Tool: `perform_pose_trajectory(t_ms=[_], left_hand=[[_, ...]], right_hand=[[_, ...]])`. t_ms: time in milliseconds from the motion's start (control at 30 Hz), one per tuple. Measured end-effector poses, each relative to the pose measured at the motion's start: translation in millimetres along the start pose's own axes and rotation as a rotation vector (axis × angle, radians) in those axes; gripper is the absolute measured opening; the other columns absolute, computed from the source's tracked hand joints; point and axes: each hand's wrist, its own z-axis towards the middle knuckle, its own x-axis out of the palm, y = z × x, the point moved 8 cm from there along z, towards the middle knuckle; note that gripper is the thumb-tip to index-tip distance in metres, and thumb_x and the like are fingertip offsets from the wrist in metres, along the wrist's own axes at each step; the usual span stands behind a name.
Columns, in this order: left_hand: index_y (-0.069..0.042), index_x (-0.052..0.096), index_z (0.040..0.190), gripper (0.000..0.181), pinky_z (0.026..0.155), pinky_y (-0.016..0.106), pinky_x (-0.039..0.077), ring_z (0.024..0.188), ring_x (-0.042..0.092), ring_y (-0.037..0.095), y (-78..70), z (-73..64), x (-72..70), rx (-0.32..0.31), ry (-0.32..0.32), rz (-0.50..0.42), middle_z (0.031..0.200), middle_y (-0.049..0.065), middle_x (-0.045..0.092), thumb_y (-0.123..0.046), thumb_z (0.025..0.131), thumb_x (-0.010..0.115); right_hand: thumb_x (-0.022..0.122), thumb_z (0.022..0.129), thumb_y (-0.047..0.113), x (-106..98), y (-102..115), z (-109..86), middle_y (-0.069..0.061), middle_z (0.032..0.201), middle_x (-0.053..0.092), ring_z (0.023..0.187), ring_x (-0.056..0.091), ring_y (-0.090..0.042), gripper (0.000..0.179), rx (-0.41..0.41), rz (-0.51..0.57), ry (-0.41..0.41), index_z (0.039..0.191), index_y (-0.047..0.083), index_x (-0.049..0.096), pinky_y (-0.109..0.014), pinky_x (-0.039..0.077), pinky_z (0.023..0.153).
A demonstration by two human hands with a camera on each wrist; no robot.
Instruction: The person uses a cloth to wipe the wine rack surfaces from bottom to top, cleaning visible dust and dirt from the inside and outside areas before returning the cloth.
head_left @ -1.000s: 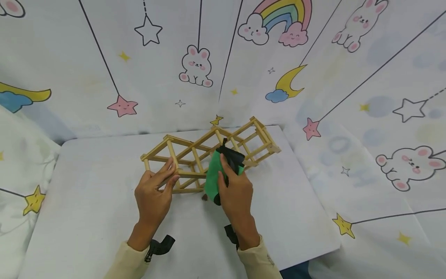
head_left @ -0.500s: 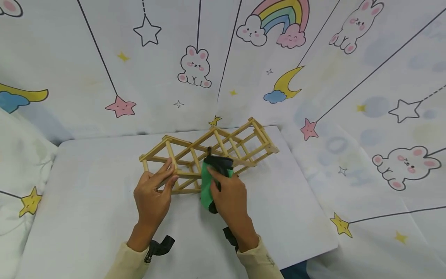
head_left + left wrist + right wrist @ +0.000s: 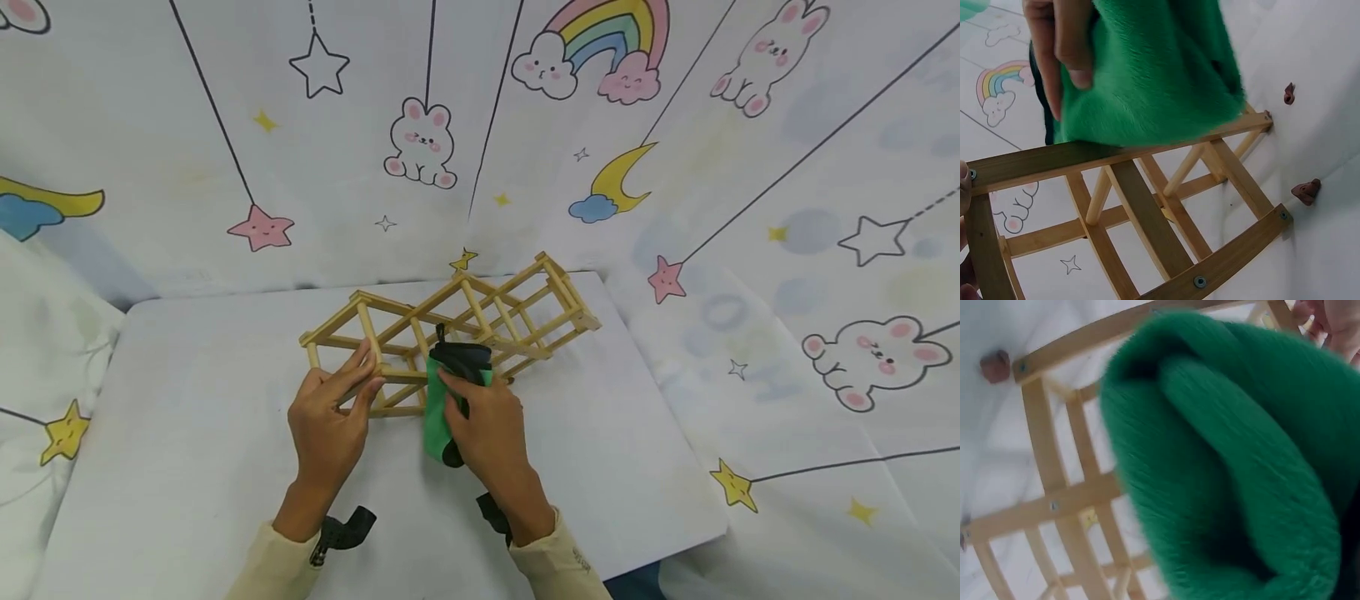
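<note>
Right in front of me is the white tabletop, far left corner rounded, right edge running on a slant. Toward its far side stands the wooden rack, there on the white! And beside it lie a small brown piece and a second brown piece, well apart.

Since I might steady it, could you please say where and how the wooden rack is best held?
Probably pinch its slim right-end slats, coming from the right: they stand clear of the left hand, right hand and green cloth.
</note>
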Motion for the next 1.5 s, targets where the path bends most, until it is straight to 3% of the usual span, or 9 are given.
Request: perform_pose_trajectory(t_ms=[167, 400, 600, 733, 800, 900, 1033, 1267, 1500], left_hand=[[-0.009, 0.079, 0.124, 0.047, 0.058, 0.017, 0.027, 0.064, 0.036, 0.017, 1.2, -0.1, 0.4, 0.005, 0.006, 0.007, 0.133, 0.004, 0.074, -0.006, 0.079, 0.090], [-0.008, 0.079, 0.124, 0.047, 0.058, 0.017, 0.027, 0.064, 0.036, 0.016, 2.2, -1.4, -0.5, -0.004, 0.016, 0.001, 0.133, 0.004, 0.074, -0.005, 0.079, 0.089], [-0.009, 0.078, 0.125, 0.046, 0.058, 0.017, 0.027, 0.065, 0.037, 0.015, 2.3, -1.5, -0.4, -0.026, 0.025, -0.012, 0.133, 0.003, 0.074, -0.003, 0.080, 0.088], [-0.008, 0.078, 0.125, 0.045, 0.057, 0.016, 0.027, 0.066, 0.037, 0.012, 2.3, -1.4, -0.8, -0.032, 0.028, -0.022, 0.133, 0.003, 0.074, -0.002, 0.080, 0.087], [-0.009, 0.078, 0.125, 0.045, 0.057, 0.016, 0.028, 0.066, 0.037, 0.012, 2.5, -1.2, -0.7, -0.033, 0.030, -0.024, 0.133, 0.003, 0.074, -0.002, 0.081, 0.087], [-0.009, 0.078, 0.126, 0.045, 0.056, 0.015, 0.028, 0.065, 0.038, 0.016, 3.1, -1.0, -1.3, -0.034, 0.036, -0.018, 0.134, 0.003, 0.074, -0.003, 0.082, 0.087], [-0.008, 0.079, 0.124, 0.044, 0.055, 0.014, 0.029, 0.066, 0.038, 0.014, 4.4, -1.5, -2.0, -0.041, 0.040, -0.008, 0.133, 0.004, 0.074, -0.003, 0.081, 0.087], [-0.009, 0.079, 0.125, 0.043, 0.056, 0.016, 0.027, 0.066, 0.036, 0.011, 4.2, -0.6, -2.9, -0.046, 0.026, -0.021, 0.134, 0.003, 0.074, -0.002, 0.083, 0.086], [-0.009, 0.079, 0.124, 0.044, 0.056, 0.013, 0.029, 0.065, 0.040, 0.020, 3.3, -1.7, -1.6, -0.041, 0.041, -0.015, 0.134, 0.002, 0.073, -0.003, 0.082, 0.087]], right_hand=[[0.076, 0.097, 0.009, -17.3, -4.4, 5.1, -0.025, 0.113, 0.077, 0.069, 0.062, -0.020, 0.040, 0.001, 0.054, -0.229, 0.136, 0.018, 0.075, -0.033, 0.055, 0.062], [0.076, 0.097, 0.013, 15.0, -2.7, -2.0, -0.003, 0.060, 0.060, 0.052, 0.034, -0.005, 0.036, 0.026, 0.045, 0.055, 0.130, 0.028, 0.078, -0.029, 0.036, 0.050], [0.076, 0.099, 0.015, 1.4, 13.8, 0.2, -0.010, 0.095, 0.080, 0.059, 0.040, -0.003, 0.037, -0.080, 0.251, -0.061, 0.134, 0.026, 0.076, -0.019, 0.036, 0.053], [0.072, 0.103, 0.019, 5.1, 30.5, 1.1, -0.001, 0.066, 0.066, 0.052, 0.035, 0.003, 0.039, -0.215, 0.359, 0.040, 0.142, 0.024, 0.070, -0.015, 0.036, 0.049], [0.071, 0.105, 0.021, 10.6, 35.0, 1.5, 0.005, 0.056, 0.049, 0.049, 0.031, 0.001, 0.041, -0.238, 0.323, 0.138, 0.146, 0.024, 0.067, -0.015, 0.034, 0.048], [0.071, 0.104, 0.023, 15.0, 30.0, 4.0, 0.006, 0.054, 0.045, 0.050, 0.032, -0.003, 0.042, -0.165, 0.165, 0.250, 0.145, 0.030, 0.067, -0.018, 0.033, 0.048], [0.075, 0.100, 0.022, 8.3, 19.1, 8.2, 0.008, 0.050, 0.038, 0.053, 0.033, -0.008, 0.042, -0.064, -0.005, 0.283, 0.140, 0.036, 0.071, -0.023, 0.030, 0.047], [0.072, 0.104, 0.024, 9.1, 45.1, 6.9, 0.006, 0.057, 0.042, 0.051, 0.033, -0.004, 0.046, -0.275, 0.204, 0.262, 0.148, 0.033, 0.064, -0.018, 0.035, 0.050], [0.077, 0.099, 0.022, 9.6, 13.0, 6.4, 0.008, 0.050, 0.037, 0.050, 0.030, -0.006, 0.044, -0.054, -0.054, 0.312, 0.139, 0.037, 0.070, -0.022, 0.029, 0.043]])
